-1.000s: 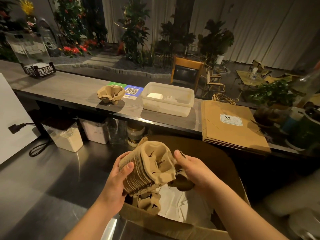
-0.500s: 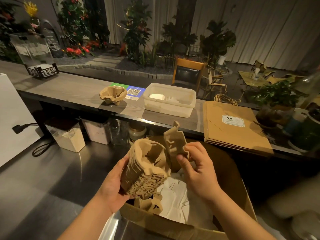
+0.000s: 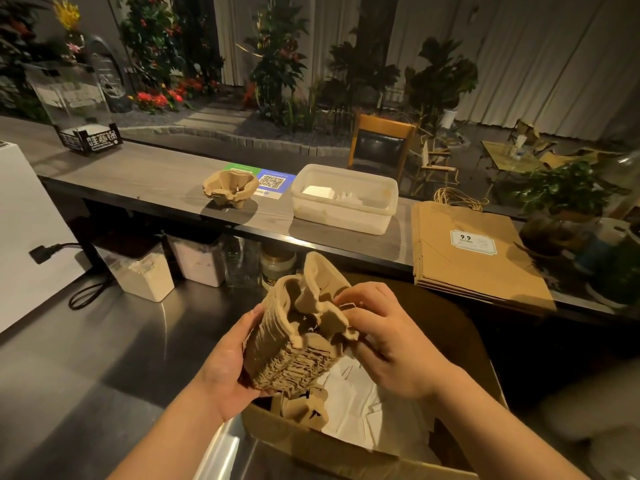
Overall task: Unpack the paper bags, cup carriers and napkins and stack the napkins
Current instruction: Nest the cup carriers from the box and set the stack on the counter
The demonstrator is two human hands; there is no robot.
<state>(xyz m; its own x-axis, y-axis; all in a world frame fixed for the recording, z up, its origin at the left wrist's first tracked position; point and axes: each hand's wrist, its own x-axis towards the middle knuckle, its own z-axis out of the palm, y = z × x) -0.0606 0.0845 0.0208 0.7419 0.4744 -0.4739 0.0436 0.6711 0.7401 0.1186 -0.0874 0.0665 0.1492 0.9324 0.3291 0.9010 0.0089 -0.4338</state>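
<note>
Pulp-brown cup carriers (image 3: 294,344), nested into a thick ribbed stack, sit tilted in your left hand (image 3: 225,365), whose palm and curled fingers grasp the stack's side and base. Your right hand (image 3: 398,344) pinches a loose top carrier (image 3: 320,289) standing half out of the stack; its fingertips are tucked behind the folded pulp, so the exact grip is hard to make out. Directly below both hands the open cardboard box (image 3: 346,448) holds white napkins (image 3: 360,403) and another carrier (image 3: 304,407), partly covered by the stack; the box's near wall is cut off at the bottom edge. Left of your left hand lies bare steel worktop (image 3: 86,368). Beyond your hands, on the raised wooden counter (image 3: 156,181), a lone carrier pile (image 3: 230,187) stands just beside a translucent tub (image 3: 344,199). Beyond your right hand, flat paper bags (image 3: 474,251) lie stacked, overhanging the counter's front edge.
</note>
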